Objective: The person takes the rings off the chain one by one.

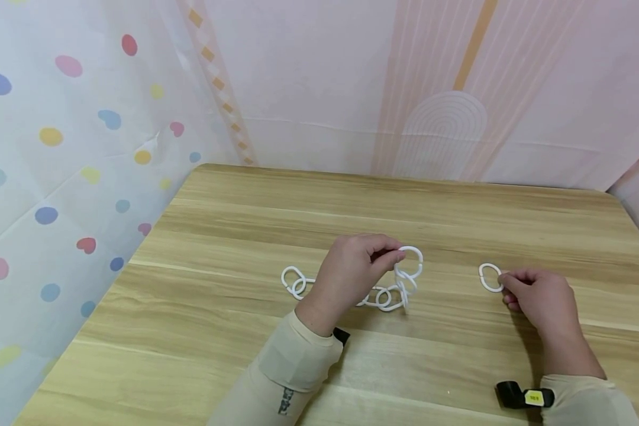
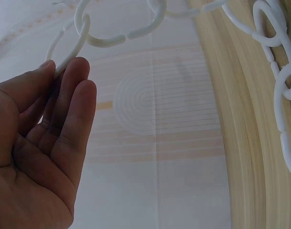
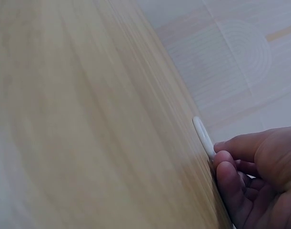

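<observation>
My left hand (image 1: 351, 269) pinches the end ring of a white plastic ring chain (image 1: 386, 297) between thumb and fingers. That end ring (image 1: 420, 260) is raised, and the links below it hang down to the wooden table. The rest of the chain trails left along the tabletop, partly hidden behind the left hand and wrist. In the left wrist view the pinched ring (image 2: 74, 50) shows small gaps in its neighbours' loops. Off to the right, my right hand (image 1: 543, 299) pinches a single loose white ring (image 1: 483, 277) by its edge, close over the table.
The wooden table (image 1: 218, 355) fills the lower scene. Behind it hangs a pale patterned cloth (image 1: 319, 71), with a dotted cloth (image 1: 26, 236) along the left side. Black straps with small devices (image 1: 511, 394) sit at the wrists.
</observation>
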The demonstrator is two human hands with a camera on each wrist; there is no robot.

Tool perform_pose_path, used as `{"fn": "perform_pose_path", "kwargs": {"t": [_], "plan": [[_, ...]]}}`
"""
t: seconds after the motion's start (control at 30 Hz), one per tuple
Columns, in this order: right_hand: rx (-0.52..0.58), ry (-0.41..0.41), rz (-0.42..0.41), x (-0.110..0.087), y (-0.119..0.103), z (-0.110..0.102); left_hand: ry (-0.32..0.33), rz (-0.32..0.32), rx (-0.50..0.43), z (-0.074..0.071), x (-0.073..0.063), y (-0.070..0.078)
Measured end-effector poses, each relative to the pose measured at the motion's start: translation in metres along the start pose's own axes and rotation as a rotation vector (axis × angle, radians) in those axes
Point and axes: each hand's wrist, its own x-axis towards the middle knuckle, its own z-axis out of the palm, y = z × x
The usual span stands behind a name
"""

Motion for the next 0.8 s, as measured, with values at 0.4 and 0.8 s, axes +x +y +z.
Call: {"fn": "perform_pose_path", "kwargs": {"t": [0.4, 0.8], "plan": [[0.029, -0.004, 0.011, -0.0006, -0.0017, -0.0016, 0.003, -0.006, 0.025, -0.0012, -0.0003, 0.0017], [0.050, -0.011, 0.016, -0.0016, -0.0037, -0.0015, 0.000, 0.016, 0.045, -0.0019, 0.0000, 0.0018]]}}
